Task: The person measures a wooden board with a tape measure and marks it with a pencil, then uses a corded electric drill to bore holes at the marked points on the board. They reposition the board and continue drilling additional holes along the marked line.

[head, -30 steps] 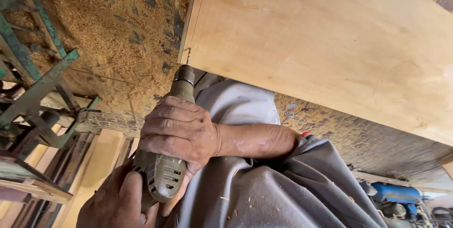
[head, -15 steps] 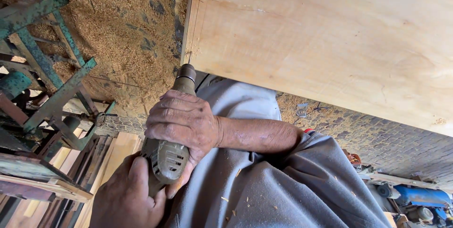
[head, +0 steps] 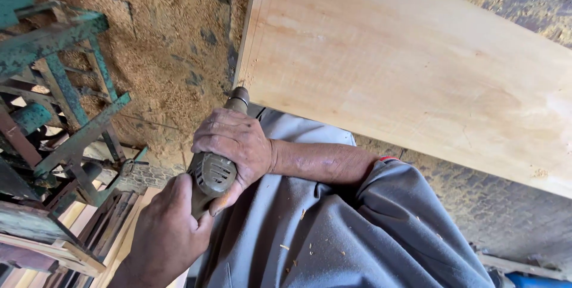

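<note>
A grey-green electric drill (head: 213, 173) points up at the lower left corner edge of a large pale plywood board (head: 405, 79). Its chuck (head: 239, 97) sits right at that edge, and the bit is hidden. My right hand (head: 235, 142) wraps over the drill's body, with its forearm coming in from the right out of a grey sleeve (head: 393, 204). My left hand (head: 167, 234) comes up from the lower left and grips the rear of the drill.
Sawdust covers the ground (head: 161, 44) left of the board. A green, rusty metal machine frame (head: 65, 85) stands at the left, with stacked wooden strips (head: 113, 228) below it. Grey clothing (head: 310, 246) fills the bottom middle.
Both hands keep their grip on the drill at the board's edge. The view has shifted a little, so the green frame sits further left and more of the board shows.
</note>
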